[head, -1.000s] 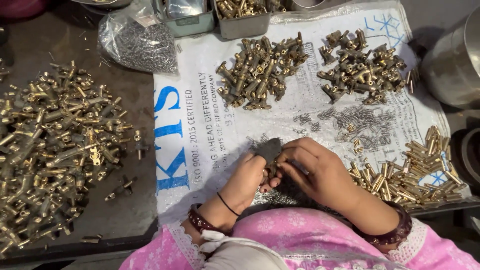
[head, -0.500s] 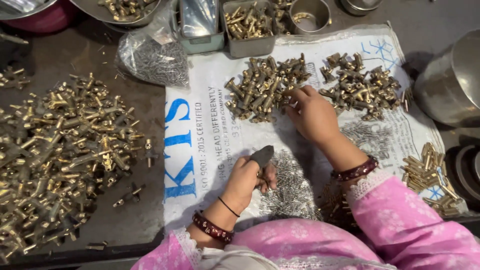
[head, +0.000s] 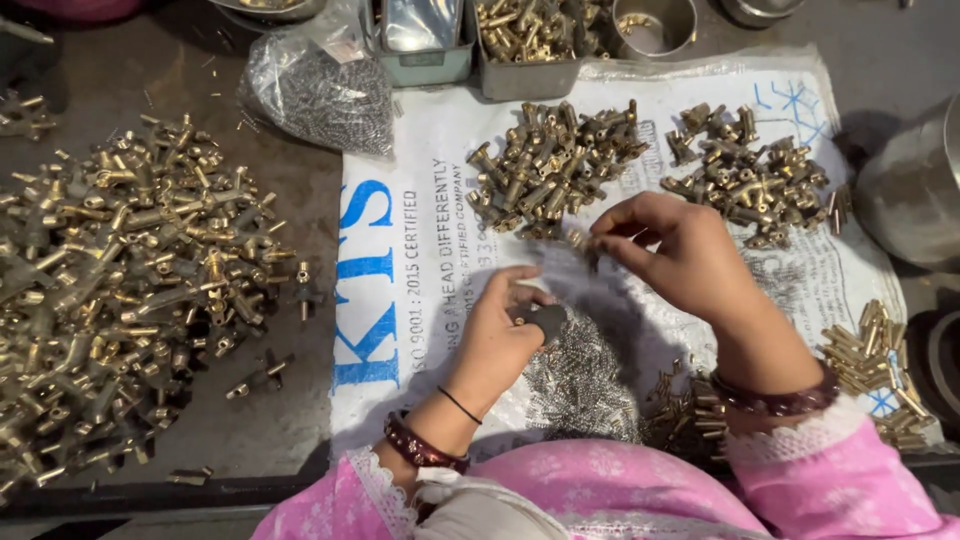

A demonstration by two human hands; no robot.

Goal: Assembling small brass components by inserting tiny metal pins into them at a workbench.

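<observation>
1. Left hand [head: 500, 335]: rested low on the printed white sack [head: 420, 220], fingers curled around a small dark tool [head: 545, 318], gripped at its near end. Dark thread and a red-brown bangle on the wrist.
2. Right hand [head: 680, 260]: stretched forward over the sack, thumb and fingertips pinched on a small brass fitting [head: 580, 240] at the near edge of the middle pile; the held piece was too small to tell in detail. Dark bangle and pink lace-trimmed sleeve at the wrist.
3. Middle pile of brass fittings [head: 550, 165]: on the sack, just beyond the right hand's fingertips.
4. Right pile of brass fittings [head: 750, 175]: on the sack, beside the middle pile, apart from it.
5. Heap of small silver springs [head: 580, 385]: on the sack between the two forearms, just below the dark tool.
6. Short brass pins [head: 870, 355]: stacked at the sack's right edge, near the right forearm.
7. Large spread of brass fittings [head: 120, 290]: on the dark tabletop to the left, well apart from both hands.
8. Clear bag of small silver parts [head: 320, 95]: at the sack's far left corner.
9. Metal trays [head: 525, 40]: along the far edge, one holding brass parts.
</observation>
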